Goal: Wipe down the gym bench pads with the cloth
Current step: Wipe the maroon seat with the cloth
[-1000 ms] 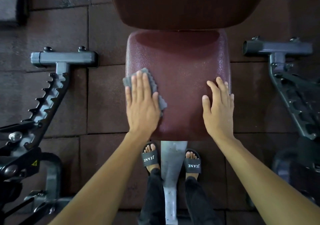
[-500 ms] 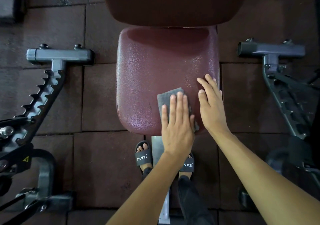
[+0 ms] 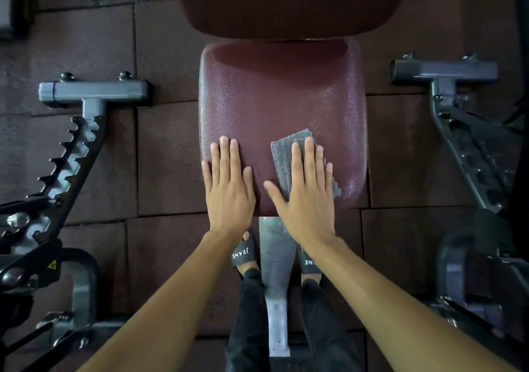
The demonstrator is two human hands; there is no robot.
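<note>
Grey ribbed microfibre cloth (image 3: 286, 157) lies flat on the dark-red textured vinyl seat pad (image 3: 282, 94), on its near right part, w/ my right hand (image 3: 307, 188) pressed palm-down on top of it, fingers straight & spread, not curled round anything; cloth shows past my fingertips at the far side, along the thumb side & a scalloped bit by the little finger. My left hand (image 3: 229, 182) is flat on the bare pad just beside it, near the left edge, fingers out & together, holding nothing. Hands are close but apart, thumbs not touching. Pad surface looks shiny/speckled, esp. toward the right edge. Beyond it, the larger dark-red backrest pad (image 3: 289, 2) overhangs the seat's far edge. Under the near edge a pale grey metal frame beam (image 3: 276, 271) runs toward me btwn my feet in black slide sandals (image 3: 243, 254) w/ white lettering; black trousers below. Floor is dark reddish-brown rubber tiles (image 3: 169, 148). On the left, a grey steel notched adjustment rack (image 3: 77, 154) w/ a crossbar on top; on the right, a similar dark metal rack (image 3: 469, 148), apart from the bench.
</note>
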